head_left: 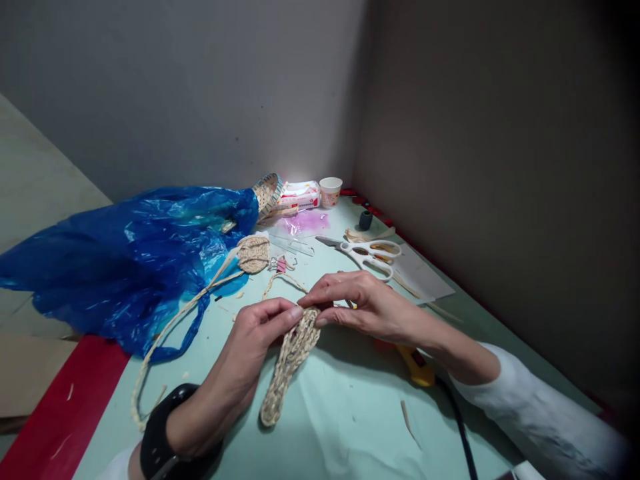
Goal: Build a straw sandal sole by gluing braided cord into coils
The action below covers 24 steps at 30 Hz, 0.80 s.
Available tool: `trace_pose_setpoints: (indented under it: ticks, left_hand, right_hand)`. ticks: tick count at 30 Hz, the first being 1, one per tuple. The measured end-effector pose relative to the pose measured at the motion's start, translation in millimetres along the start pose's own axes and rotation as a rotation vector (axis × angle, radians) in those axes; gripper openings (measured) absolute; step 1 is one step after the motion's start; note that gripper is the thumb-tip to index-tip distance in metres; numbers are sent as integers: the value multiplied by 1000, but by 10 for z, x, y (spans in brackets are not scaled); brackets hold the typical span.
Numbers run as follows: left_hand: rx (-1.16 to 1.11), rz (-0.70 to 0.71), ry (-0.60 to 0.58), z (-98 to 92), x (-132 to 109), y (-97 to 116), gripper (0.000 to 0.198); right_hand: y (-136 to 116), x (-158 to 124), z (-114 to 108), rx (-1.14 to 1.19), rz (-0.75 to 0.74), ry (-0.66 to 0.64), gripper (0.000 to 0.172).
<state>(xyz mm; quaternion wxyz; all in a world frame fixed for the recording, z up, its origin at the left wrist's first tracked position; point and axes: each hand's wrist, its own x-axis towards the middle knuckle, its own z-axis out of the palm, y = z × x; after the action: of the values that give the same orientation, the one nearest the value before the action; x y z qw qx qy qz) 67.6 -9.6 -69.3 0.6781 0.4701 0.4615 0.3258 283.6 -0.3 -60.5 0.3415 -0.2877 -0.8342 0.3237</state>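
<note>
Between both hands is a long, narrow piece of braided straw (293, 357), coiled like a small sole, its rounded lower end pointing toward me. My left hand (257, 333) pinches its upper left edge with thumb and fingertips. On the opposite side, my right hand (367, 303) grips the top end between thumb and fingers. A thin braided strand (281, 277) runs up from behind the hands toward a pink binder clip (281, 265). Beyond my left hand lies a round woven straw piece (253, 254) with a long braided tail (173, 320).
White-handled scissors (370, 253) lie beyond my right hand, near a dark thread spool (365, 220). A yellow tool with a black cord (420, 367) sits under my right forearm. A blue plastic bag (135, 260) covers the left side. A paper cup (331, 192) and woven basket (269, 193) stand behind.
</note>
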Motion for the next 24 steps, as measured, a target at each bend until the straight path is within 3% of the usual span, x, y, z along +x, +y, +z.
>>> trace_pose_setpoints:
  ticks: [10,24]
  left_hand:
    - [245,108,21,12,-12,20,29]
    - [22,68,104,32,1,-16,22]
  right_hand:
    - [-26,-1,-6,-36,-5,-54,28]
    - [-36,17,128,-148,7,21,31]
